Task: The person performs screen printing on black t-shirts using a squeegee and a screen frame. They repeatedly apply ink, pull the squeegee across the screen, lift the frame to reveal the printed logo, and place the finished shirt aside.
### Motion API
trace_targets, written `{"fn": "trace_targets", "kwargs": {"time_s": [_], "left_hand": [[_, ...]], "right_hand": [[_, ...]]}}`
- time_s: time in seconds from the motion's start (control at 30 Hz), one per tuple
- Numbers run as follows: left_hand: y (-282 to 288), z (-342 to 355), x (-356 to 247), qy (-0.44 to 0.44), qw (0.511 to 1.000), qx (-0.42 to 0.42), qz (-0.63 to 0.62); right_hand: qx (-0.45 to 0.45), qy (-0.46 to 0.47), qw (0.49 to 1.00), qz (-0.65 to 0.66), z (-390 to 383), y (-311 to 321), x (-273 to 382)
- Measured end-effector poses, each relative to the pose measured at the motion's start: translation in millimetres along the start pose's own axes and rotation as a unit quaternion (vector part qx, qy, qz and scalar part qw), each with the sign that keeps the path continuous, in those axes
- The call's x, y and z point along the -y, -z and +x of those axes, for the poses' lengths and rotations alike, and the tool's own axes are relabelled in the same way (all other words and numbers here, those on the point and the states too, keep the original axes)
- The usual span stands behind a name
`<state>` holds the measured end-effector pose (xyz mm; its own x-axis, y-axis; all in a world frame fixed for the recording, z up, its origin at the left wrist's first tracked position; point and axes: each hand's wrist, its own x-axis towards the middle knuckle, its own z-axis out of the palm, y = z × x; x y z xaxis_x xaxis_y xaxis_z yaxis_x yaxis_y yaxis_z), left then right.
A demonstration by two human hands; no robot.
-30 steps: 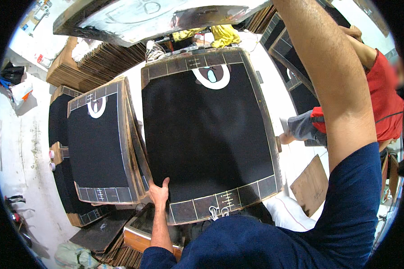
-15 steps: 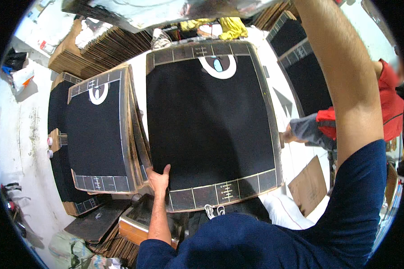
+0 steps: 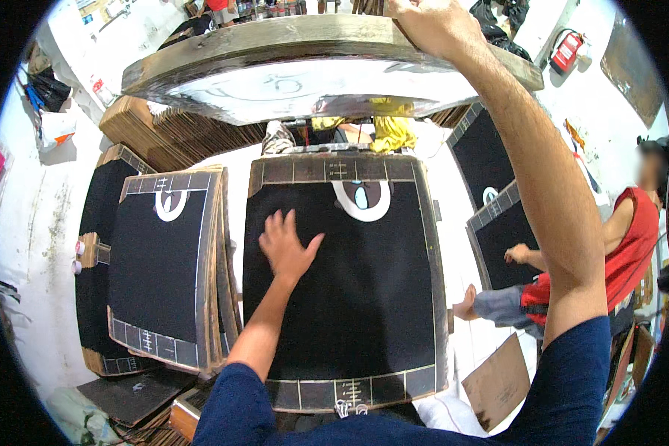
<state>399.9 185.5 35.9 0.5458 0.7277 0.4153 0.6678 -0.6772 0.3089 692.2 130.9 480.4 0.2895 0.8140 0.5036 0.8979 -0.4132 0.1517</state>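
Black fabric (image 3: 342,297) lies flat over a board (image 3: 312,394) whose dark border carries pale ruled marks. Near its far edge is a printed eye shape with a white rim (image 3: 377,210). Spread-fingered, my left hand (image 3: 284,245) is over the left part of this fabric, holding nothing; whether the palm touches cannot be told. At the top, my right hand (image 3: 442,30) grips the upper edge of a raised wooden screen frame (image 3: 275,41). The frame tilts above the board's far end, its whitish mesh (image 3: 253,93) facing me. Some right fingertips are hidden.
Stacked boards with black fabric (image 3: 160,260) stand at left. Beyond them are many upright brown panels (image 3: 189,134). At right, a person in red (image 3: 624,238) reaches over another fabric-covered board (image 3: 505,245). A brown cardboard sheet (image 3: 498,379) lies at lower right.
My left hand has left the board's near left edge and moved forward over the fabric. The view has tilted up, bringing the raised frame and my right hand into sight.
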Motion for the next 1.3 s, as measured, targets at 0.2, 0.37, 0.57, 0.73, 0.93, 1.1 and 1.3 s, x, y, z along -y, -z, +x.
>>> {"fn": "trace_targets", "kwargs": {"time_s": [0.2,0.37,0.57,0.73,0.93,1.1,1.3], "left_hand": [[-121.5,152.6,-106.2,-0.022,0.985,0.172,-0.012],[-178.9,155.4,-115.1,-0.054,0.985,0.163,0.016],[-195.8,143.2,-108.5,-0.059,0.988,0.139,0.023],[-195.5,142.8,-111.4,-0.065,0.993,0.100,0.007],[-199.4,141.3,-108.9,-0.065,0.991,0.117,0.009],[-196.5,143.2,-108.2,-0.070,0.992,0.103,0.006],[-196.3,140.4,-110.4,-0.066,0.992,0.106,0.008]], "right_hand": [[-0.132,0.142,0.976,-0.101,21.1,-10.5,-13.2],[-0.043,0.189,0.946,-0.258,70.9,-18.0,-42.2],[-0.007,0.128,0.991,-0.021,136.0,-48.8,-59.6],[0.015,0.115,0.993,-0.011,145.5,-79.0,-60.3],[0.020,0.115,0.993,-0.008,152.5,-104.5,-56.3],[0.018,0.115,0.993,-0.001,154.1,-116.3,-52.6],[0.018,0.105,0.994,0.009,143.7,-120.4,-50.3]]}}
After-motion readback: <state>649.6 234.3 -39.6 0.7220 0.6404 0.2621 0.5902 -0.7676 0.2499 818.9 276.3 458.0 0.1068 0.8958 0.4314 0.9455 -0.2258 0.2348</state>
